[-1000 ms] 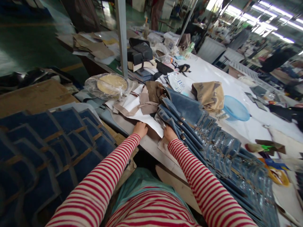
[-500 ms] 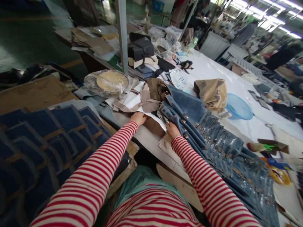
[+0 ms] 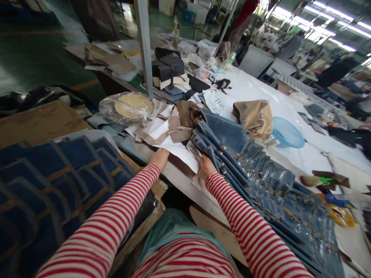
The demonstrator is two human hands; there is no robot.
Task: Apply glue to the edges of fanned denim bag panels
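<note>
A white sheet [image 3: 181,153] with brown material [image 3: 180,164] under its near edge lies between my hands. My left hand [image 3: 160,157] is closed at the sheet's left near edge, its fingertips hidden. On the other side, my right hand [image 3: 207,166] is closed at the sheet's right edge, fingertips partly hidden, close beside folded blue leather-like pieces [image 3: 211,152]. Brown strips and scraps [image 3: 181,134] rest on the far part of the sheet. A long row of overlapping blue pieces [image 3: 269,181] with metal fittings and clear plastic runs along my right.
Blue panels with grey edges [image 3: 60,170] are spread at left beside cardboard [image 3: 40,121]. A plastic-wrapped round yellowish item [image 3: 133,105] stands near a metal post [image 3: 144,50]. Farther right are a brown cloth [image 3: 253,116], a blue basin [image 3: 288,132] and a brush [image 3: 311,180].
The white sheet shows more of its surface between my hands, and its near edge lies lower in view. Both hands have shifted slightly left and toward me; the camera view has also shifted.
</note>
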